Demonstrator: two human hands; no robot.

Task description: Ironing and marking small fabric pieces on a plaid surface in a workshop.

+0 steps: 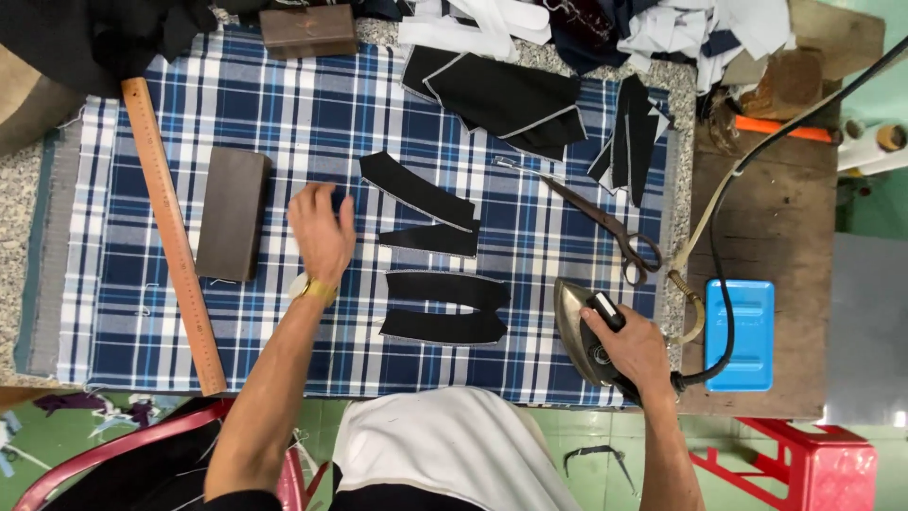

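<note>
A person leans over a counter (pixel 19 203) covered by a blue-and-white plaid cloth (pixel 284 123). The right hand (pixel 632 345) is clamped on the handle of a metal iron (pixel 579 326) at the cloth's near right edge. The left hand (pixel 322 232), fingers loosely spread, rests flat mid-cloth, left of four black fabric strips (pixel 440 289). Long steel scissors (pixel 605 227) lie beyond the iron.

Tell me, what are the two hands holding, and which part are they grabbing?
The right hand grips the iron by its black handle. The left hand holds nothing; it rests flat on the blue checked cloth.
</note>
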